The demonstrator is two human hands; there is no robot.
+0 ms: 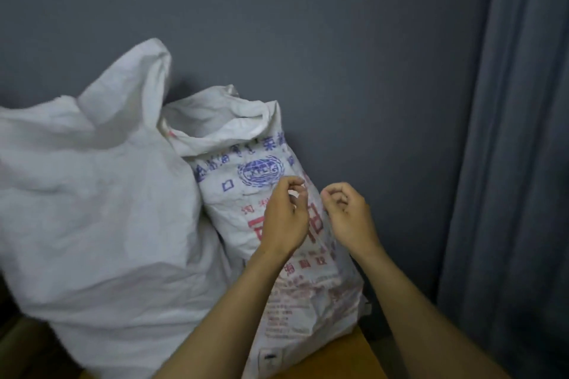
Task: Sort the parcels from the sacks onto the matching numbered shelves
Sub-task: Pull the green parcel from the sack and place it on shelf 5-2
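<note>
Against the grey wall slumps a big plain sack (92,194) with a smaller printed sack (308,292) leaning on it, parcels presumably hidden inside. Its woven cloth looks soft and slippery, so grab the folded-over mouth. The left hand (284,218) and right hand (348,218) hover close together, fingers curled, empty.

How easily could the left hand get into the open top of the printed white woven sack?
Probably yes. The left hand hovers in front of the printed white woven sack, just below its folded-open top, apparently holding nothing, and nothing lies between.
</note>
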